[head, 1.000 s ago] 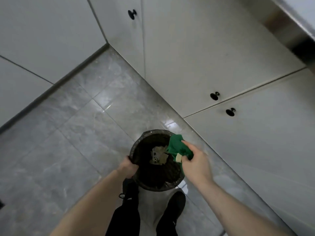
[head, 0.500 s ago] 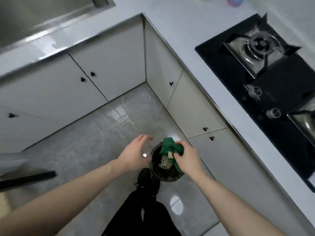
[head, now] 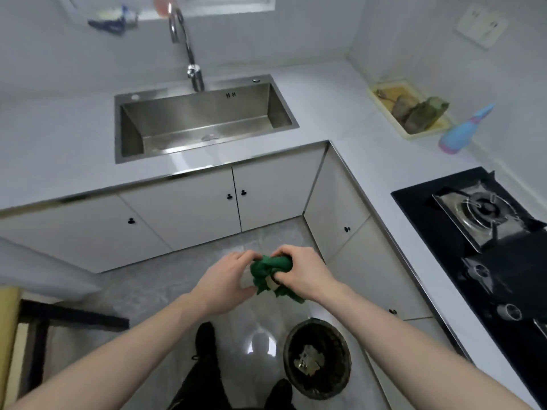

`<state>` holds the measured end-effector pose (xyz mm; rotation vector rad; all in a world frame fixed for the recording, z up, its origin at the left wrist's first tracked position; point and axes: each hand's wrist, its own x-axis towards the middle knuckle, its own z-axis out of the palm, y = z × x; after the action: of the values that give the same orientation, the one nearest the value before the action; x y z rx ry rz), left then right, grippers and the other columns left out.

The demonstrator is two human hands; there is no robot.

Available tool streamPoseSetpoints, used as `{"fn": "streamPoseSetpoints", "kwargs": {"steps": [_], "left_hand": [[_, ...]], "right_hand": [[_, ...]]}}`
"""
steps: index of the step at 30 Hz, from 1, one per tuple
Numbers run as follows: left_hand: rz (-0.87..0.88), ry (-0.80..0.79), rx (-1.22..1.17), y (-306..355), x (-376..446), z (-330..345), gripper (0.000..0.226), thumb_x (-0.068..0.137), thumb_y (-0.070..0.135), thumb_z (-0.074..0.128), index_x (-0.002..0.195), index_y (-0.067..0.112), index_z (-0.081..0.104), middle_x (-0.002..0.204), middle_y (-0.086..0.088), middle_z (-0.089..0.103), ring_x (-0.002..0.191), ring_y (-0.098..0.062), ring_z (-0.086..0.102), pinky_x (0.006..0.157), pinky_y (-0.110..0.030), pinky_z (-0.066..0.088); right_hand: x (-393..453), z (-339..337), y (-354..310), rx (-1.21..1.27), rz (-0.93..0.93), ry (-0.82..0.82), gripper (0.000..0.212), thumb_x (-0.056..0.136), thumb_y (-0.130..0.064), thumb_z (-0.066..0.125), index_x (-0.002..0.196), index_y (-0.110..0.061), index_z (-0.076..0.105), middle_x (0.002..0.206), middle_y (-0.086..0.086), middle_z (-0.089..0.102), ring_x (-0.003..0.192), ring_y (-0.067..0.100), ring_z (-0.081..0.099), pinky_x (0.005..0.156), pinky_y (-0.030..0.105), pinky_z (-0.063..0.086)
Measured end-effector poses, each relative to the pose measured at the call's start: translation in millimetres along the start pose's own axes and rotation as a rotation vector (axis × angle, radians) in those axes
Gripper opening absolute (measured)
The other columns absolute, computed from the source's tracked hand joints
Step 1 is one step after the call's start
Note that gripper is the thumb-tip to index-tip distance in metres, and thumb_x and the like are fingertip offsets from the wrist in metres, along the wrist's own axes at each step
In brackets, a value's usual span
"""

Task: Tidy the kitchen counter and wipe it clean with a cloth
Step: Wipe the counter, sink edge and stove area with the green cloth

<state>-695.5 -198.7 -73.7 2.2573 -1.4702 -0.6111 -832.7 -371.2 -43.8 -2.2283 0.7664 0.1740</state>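
Note:
A bunched green cloth (head: 268,272) is held in front of me, above the floor. My right hand (head: 305,273) grips it from the right with curled fingers. On its left side, my left hand (head: 226,281) pinches the cloth with its fingertips. The pale grey L-shaped counter (head: 349,119) runs along the back and down the right side. Down by my feet stands a black trash bin (head: 318,359) with scraps inside.
A steel sink (head: 204,119) with a tall tap (head: 189,54) sits in the back counter. A cream tray (head: 410,109) of wrapped food and a blue spray bottle (head: 463,130) stand in the right corner. A black gas hob (head: 485,232) fills the right counter. White cabinets line the floor space.
My view has risen from the bin to the counter and sink. Both hands lifted away from the bin, and the left hand now touches the cloth that the right hand keeps holding.

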Motion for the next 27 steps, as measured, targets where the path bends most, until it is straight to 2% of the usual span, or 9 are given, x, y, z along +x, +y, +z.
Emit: {"fn": "streamPoseSetpoints", "kwargs": {"steps": [6, 9, 15, 18, 20, 24, 27], "left_hand": [[-0.013, 0.104, -0.073, -84, 5, -88, 0.036, 0.085, 0.045, 0.070, 0.116, 0.039, 0.054, 0.112, 0.021, 0.065, 0.103, -0.002, 0.061, 0.085, -0.029, 0.052], [-0.021, 0.125, -0.079, -131, 8, -130, 0.030, 0.087, 0.042, 0.068, 0.114, 0.039, 0.057, 0.108, 0.020, 0.068, 0.100, -0.002, 0.063, 0.084, -0.031, 0.053], [-0.019, 0.205, -0.034, -214, 10, -201, 0.036, 0.087, 0.031, 0.066, 0.123, 0.034, 0.061, 0.111, 0.018, 0.068, 0.099, -0.004, 0.063, 0.087, -0.026, 0.051], [-0.062, 0.225, -0.029, -251, 13, -229, 0.036, 0.087, 0.031, 0.064, 0.122, 0.038, 0.059, 0.109, 0.020, 0.067, 0.098, -0.004, 0.061, 0.083, -0.027, 0.051], [-0.094, 0.233, -0.032, -273, 16, -246, 0.033, 0.087, 0.029, 0.064, 0.117, 0.040, 0.058, 0.102, 0.022, 0.064, 0.092, -0.001, 0.059, 0.078, -0.027, 0.050], [-0.234, 0.286, 0.039, -324, 22, -273, 0.027, 0.090, 0.030, 0.065, 0.113, 0.039, 0.056, 0.099, 0.022, 0.063, 0.088, -0.003, 0.058, 0.075, -0.028, 0.052], [-0.402, 0.330, 0.075, -369, 23, -293, 0.027, 0.088, 0.035, 0.064, 0.113, 0.039, 0.055, 0.101, 0.018, 0.062, 0.090, -0.009, 0.061, 0.073, -0.033, 0.054]], "right_hand": [[73, 9, -112, -0.056, -0.123, -0.015, 0.033, 0.069, -0.032, 0.072, 0.102, -0.035, 0.068, 0.094, -0.008, 0.073, 0.086, 0.011, 0.065, 0.073, 0.026, 0.052], [108, 20, -160, -0.036, -0.136, -0.024, 0.030, 0.068, -0.032, 0.072, 0.098, -0.035, 0.067, 0.090, -0.010, 0.072, 0.082, 0.008, 0.065, 0.073, 0.028, 0.055], [173, 45, -242, -0.015, -0.208, -0.039, 0.033, 0.069, -0.032, 0.071, 0.102, -0.030, 0.069, 0.093, -0.011, 0.072, 0.085, 0.008, 0.065, 0.080, 0.030, 0.056], [204, 55, -274, -0.003, -0.253, -0.061, 0.031, 0.075, -0.037, 0.070, 0.105, -0.032, 0.067, 0.094, -0.013, 0.072, 0.085, 0.005, 0.065, 0.080, 0.032, 0.057], [226, 58, -290, 0.011, -0.272, -0.086, 0.032, 0.081, -0.039, 0.071, 0.113, -0.034, 0.066, 0.102, -0.014, 0.071, 0.093, 0.004, 0.065, 0.082, 0.030, 0.057], [275, 61, -313, -0.033, -0.288, -0.113, 0.054, 0.088, -0.045, 0.070, 0.137, -0.028, 0.055, 0.136, -0.011, 0.060, 0.119, 0.010, 0.057, 0.099, 0.030, 0.049], [317, 62, -322, -0.122, -0.282, -0.131, 0.057, 0.089, -0.044, 0.068, 0.141, -0.028, 0.051, 0.144, -0.011, 0.053, 0.128, 0.013, 0.052, 0.105, 0.029, 0.043]]}}
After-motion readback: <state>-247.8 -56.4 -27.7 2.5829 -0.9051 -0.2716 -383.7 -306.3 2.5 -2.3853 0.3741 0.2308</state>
